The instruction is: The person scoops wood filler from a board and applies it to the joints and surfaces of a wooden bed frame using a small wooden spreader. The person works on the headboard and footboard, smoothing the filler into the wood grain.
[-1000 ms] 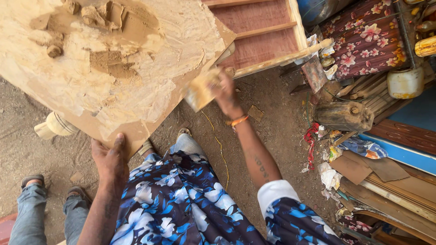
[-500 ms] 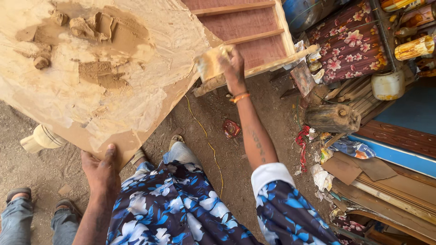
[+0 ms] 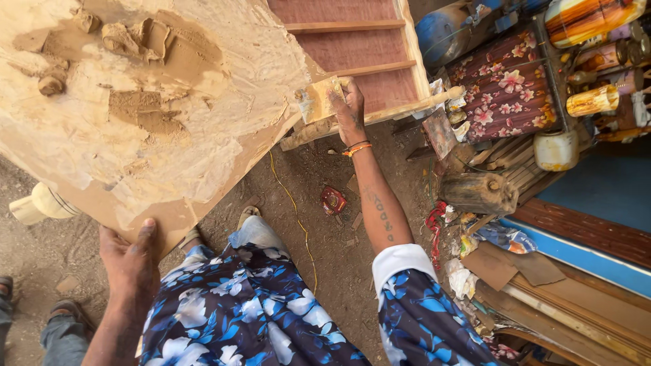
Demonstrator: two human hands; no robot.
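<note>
My left hand [image 3: 130, 263] grips the near edge of a flat board [image 3: 169, 215] smeared with pale tan putty [image 3: 146, 74], holding it up in front of me. My right hand [image 3: 350, 115] reaches forward and holds a small flat putty-coated scraper [image 3: 319, 99] pressed against the pale edge rail of a reddish wooden frame [image 3: 369, 54]. An orange band sits on my right wrist. Lumps of darker putty lie near the board's far part.
Below is dirt ground with a yellow cord [image 3: 296, 210] and a red scrap [image 3: 333, 200]. At right are a log [image 3: 479, 193], a white jug [image 3: 555, 150], floral cloth [image 3: 505, 88], planks and clutter. Another person's legs [image 3: 51, 325] stand at lower left.
My right hand has carried the scraper up from the board's edge to the wooden frame's rail. My left hand keeps its grip on the board, and the view has shifted closer.
</note>
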